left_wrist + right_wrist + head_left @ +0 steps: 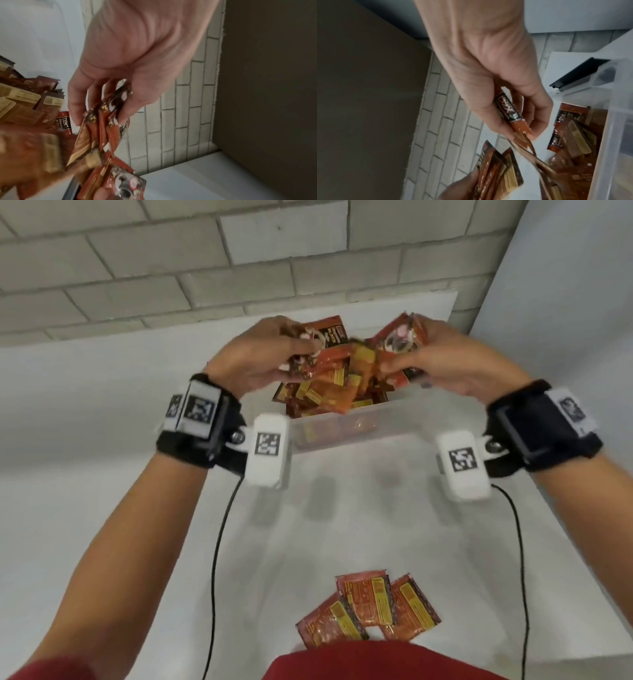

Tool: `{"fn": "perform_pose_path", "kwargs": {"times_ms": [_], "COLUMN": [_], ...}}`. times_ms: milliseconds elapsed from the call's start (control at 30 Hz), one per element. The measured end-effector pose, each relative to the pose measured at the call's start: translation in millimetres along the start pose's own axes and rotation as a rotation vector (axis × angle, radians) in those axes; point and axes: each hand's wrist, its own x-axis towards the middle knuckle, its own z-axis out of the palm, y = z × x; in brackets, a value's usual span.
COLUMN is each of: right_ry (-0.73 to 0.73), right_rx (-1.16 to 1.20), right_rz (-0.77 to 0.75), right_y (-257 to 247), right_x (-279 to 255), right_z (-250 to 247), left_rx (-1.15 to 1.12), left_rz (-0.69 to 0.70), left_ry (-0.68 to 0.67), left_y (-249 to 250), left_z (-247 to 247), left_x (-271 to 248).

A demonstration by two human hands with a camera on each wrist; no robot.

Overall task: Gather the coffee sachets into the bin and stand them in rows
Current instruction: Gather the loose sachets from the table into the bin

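A clear plastic bin point(346, 429) at the far middle of the white table holds a loose heap of red-orange coffee sachets point(329, 395). Above it my left hand point(274, 350) grips a bunch of sachets point(102, 121) between thumb and fingers. My right hand point(442, 354) pinches another bunch of sachets point(517, 121) over the bin's right side. Three more sachets point(370, 607) lie flat and overlapping on the table close to my body. In the wrist views each hand's bunch point(496, 171) shows fanned, edges toward the other.
A pale brick wall point(205, 268) runs behind the table, and a plain panel point(565, 285) closes the right side. The bin's lid with a black handle point(576, 75) leans behind the bin. Cables point(219, 542) trail from both wrist cameras over the table point(102, 405).
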Motion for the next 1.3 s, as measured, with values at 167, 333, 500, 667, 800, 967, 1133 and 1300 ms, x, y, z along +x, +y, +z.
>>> {"fn": "perform_pose_path", "kwargs": {"times_ms": [167,333,500,667,800,967,1133,1300], "right_ry": [-0.023,-0.022,-0.013,0.031,0.072,-0.191,-0.516,-0.578], "right_rx": [0.015,-0.153,-0.262,-0.362,-0.387,-0.461,-0.731,-0.816], "right_rz": [0.097,0.096,0.060,-0.035,-0.112,-0.098,0.038,0.118], "right_y": [12,32,38,34,26,39,87,126], "right_x": [54,77,79,67,34,-42,-117,-163], "right_z": [11,17,14,12,8,9,38,66], "left_rx": [0.103,0.251,0.062,0.136,0.309,0.465,0.704,0.947], "left_rz": [-0.068,-0.161,-0.192,-0.156,-0.039,0.097,0.094,0.120], "left_ry": [0.028,0.033,0.009,-0.022,-0.047,-0.301,-0.595,-0.902], "left_y": [-6,-25,-33,-34,-33,-35,-84,-144], "left_z": [13,10,6,6,7,13,38,73], "left_x": [47,67,71,69,47,-23,-81,-110]}}
